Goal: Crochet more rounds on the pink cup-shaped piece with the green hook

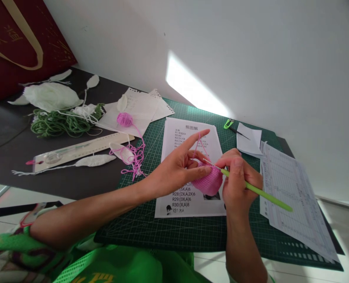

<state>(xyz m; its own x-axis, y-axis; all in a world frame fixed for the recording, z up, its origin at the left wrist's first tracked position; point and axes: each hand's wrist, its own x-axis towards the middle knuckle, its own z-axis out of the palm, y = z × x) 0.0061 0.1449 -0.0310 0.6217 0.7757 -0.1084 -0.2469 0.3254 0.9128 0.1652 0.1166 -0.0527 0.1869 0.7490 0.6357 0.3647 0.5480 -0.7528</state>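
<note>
Left hand (184, 167) pinches pink crochetwork (209, 184) and tensions yarn (204, 147); right hand (239, 175) grips green hook (258, 191), apparently mid-stitch; next pull wants steadiness.

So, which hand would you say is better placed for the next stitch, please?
The right hand, I'd judge: it holds the green hook, its tip at the pink crocheted piece. The left hand is pinching that piece, pink yarn over its extended index finger.
</note>
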